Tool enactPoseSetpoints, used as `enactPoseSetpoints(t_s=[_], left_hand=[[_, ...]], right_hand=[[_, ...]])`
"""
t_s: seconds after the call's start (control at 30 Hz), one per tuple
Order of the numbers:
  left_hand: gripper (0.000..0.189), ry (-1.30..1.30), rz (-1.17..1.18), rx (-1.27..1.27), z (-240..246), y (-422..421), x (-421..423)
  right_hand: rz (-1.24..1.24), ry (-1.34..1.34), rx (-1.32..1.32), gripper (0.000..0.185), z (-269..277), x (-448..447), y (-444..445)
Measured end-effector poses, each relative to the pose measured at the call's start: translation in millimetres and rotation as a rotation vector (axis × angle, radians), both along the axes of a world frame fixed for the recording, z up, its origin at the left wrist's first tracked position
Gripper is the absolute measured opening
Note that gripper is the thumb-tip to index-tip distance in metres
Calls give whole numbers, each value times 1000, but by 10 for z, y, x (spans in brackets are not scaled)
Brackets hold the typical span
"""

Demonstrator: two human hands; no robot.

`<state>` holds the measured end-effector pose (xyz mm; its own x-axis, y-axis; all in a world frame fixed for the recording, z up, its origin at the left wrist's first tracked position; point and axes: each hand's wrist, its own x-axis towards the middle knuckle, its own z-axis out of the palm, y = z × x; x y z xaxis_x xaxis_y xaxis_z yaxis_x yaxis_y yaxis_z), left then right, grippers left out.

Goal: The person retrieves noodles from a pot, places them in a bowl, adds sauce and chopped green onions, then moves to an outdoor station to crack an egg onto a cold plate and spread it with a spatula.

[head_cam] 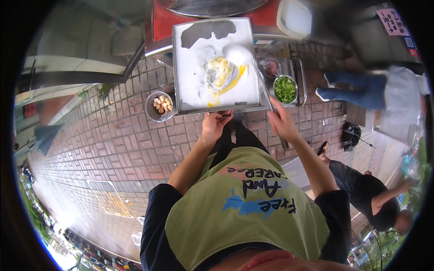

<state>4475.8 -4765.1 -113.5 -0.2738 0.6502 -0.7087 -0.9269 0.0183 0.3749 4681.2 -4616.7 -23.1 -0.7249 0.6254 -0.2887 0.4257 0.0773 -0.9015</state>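
A shallow rectangular metal tray (pixel 175 67), its bottom coated with thin white batter, lies before me. Broken egg (pixel 220 76) with streaks of yolk is smeared across the middle of the batter. My left hand (pixel 215 125) grips a small handle at the tray's near edge. In my right hand (pixel 284 122) is the long handle of a metal ladle (pixel 265 86), and its blurred, whitish bowl is over the tray by the egg. Right of the tray, close to my right hand, stands a round metal container of chopped green herbs (pixel 285 89).
Left of the tray hangs a lined bin with eggshells (pixel 162 104). Behind the herbs is a container of reddish food (pixel 272 67). A white plastic tub (pixel 294 18) stands on the red counter (pixel 162 22). One person (pixel 364 86) stands at right; another (pixel 359 186) is lower right.
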Motion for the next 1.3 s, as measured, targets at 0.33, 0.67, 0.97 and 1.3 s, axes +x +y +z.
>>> enactPoseSetpoints(t_s=[0.33,0.67,0.97,1.3], left_hand=[[35,14,-51,39,-125,-40,-56],[38,-14,-83,136,-260,-210,-115],[39,-24,-12,183,-107,-302,-91],[41,-37,-3,213,-87,-567,-81]], right_hand=[[150,60,223,48,-190,323,-78],[-88,85,-389,47,87,-748,478],[308,-183,-128,48,523,360,-9],[56,-101,-138,47,239,-655,628]])
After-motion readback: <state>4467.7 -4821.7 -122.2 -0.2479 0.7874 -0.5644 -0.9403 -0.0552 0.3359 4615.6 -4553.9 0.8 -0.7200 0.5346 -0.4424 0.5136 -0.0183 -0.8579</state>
